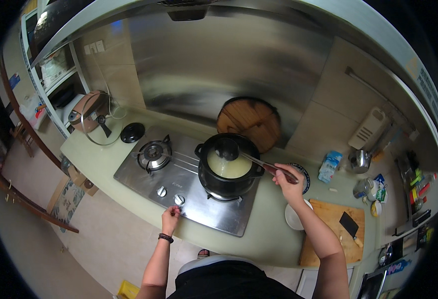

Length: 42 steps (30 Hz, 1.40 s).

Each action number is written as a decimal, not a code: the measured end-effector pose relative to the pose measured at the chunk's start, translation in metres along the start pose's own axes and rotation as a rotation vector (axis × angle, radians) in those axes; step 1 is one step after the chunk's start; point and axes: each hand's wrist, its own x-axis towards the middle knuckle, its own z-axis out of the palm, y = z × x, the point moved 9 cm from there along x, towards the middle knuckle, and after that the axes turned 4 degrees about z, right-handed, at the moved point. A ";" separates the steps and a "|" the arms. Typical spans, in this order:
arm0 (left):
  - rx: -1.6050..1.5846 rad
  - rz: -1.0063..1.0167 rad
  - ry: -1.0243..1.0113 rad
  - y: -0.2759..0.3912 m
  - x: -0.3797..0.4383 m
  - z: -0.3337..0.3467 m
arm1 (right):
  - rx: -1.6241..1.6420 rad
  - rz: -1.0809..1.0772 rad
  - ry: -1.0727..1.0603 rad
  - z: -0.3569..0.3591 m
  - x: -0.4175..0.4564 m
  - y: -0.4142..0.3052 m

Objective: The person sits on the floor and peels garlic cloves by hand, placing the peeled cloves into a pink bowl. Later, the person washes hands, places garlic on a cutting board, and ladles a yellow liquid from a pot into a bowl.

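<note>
My right hand (289, 183) grips the brown handle of a ladle (258, 161). The ladle's dark bowl is tilted over the black pot (211, 183), above the pale yellowish liquid (228, 168) in it, and liquid seems to run down from it. The pot stands uncovered on the right burner of a stainless steel gas hob (200, 213). My left hand (170, 219) is at the hob's front edge, just below the right control knob (179, 199). Its fingers are curled together, with nothing visible in them. Whether they touch the hob is unclear.
Left of the hob are a bare burner (153, 154), a black lid (133, 132), a glass lid (101, 130) and a rice cooker (88, 108). A round wooden board (250, 121) leans behind the pot. To the right are a white bowl (293, 218) and a cleaver (349, 224) on a cutting board (325, 239).
</note>
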 end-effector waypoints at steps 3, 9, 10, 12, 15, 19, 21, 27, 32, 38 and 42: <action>0.079 0.015 0.033 0.000 0.000 0.002 | -0.495 -0.539 -0.074 0.021 -0.008 -0.042; 0.139 0.057 0.062 0.006 0.004 0.004 | -0.487 -0.421 -0.077 0.046 -0.001 -0.019; 0.146 0.066 0.061 0.005 0.005 0.003 | -0.458 -0.396 -0.033 0.049 0.003 -0.016; 0.169 0.081 0.057 0.007 0.004 0.002 | -0.383 -0.324 0.080 0.049 0.012 -0.001; 0.216 0.094 0.053 0.012 0.003 0.001 | -0.075 0.289 0.120 0.042 0.026 0.055; 0.289 0.109 0.047 0.020 0.009 -0.002 | 0.104 0.404 0.160 0.036 0.029 0.067; 0.307 0.113 0.042 0.020 0.013 0.000 | 0.149 0.440 0.153 0.035 0.024 0.065; 0.328 0.127 0.048 0.038 0.020 0.003 | 0.190 0.459 0.193 0.014 0.007 0.041; 0.433 0.178 0.127 0.036 0.032 -0.001 | 0.178 0.284 0.177 0.001 -0.002 0.018; 0.649 0.199 0.096 0.054 0.040 0.005 | -0.239 -0.167 0.052 0.013 -0.017 -0.031; 0.812 0.335 0.027 0.062 0.045 0.014 | -0.437 -0.363 -0.020 0.032 -0.028 -0.058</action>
